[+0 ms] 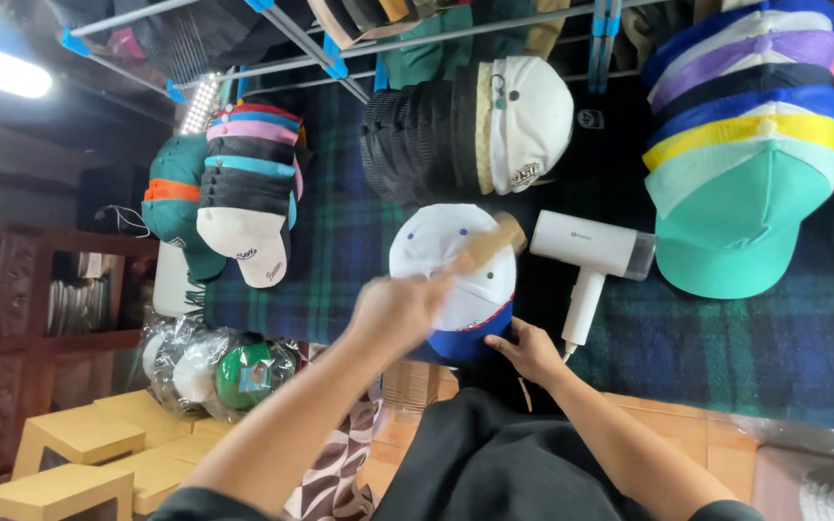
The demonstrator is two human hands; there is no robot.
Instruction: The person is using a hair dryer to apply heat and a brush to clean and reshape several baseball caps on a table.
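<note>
Near the front edge of the plaid blanket (726, 338) lies a white cap with a blue brim (456, 280). Left hand (396, 311) grips a blurry wooden tool (489, 243) over it. Right hand (531, 349) pinches the brim. A white hair dryer (586, 260) lies just beside.

A white baseball cap (451, 260) with a blue brim is lying on the dark green-and-blue plaid cloth, its rounded crown facing up and showing small blue eyelets, its brim pointing toward the near edge of the cloth. A red line is running along the seam where crown meets brim. A light wooden handle (489, 243), blurred, is slanting across the crown's right side, its thicker end pointing up and to the right, and is partly covering the cap.
</note>
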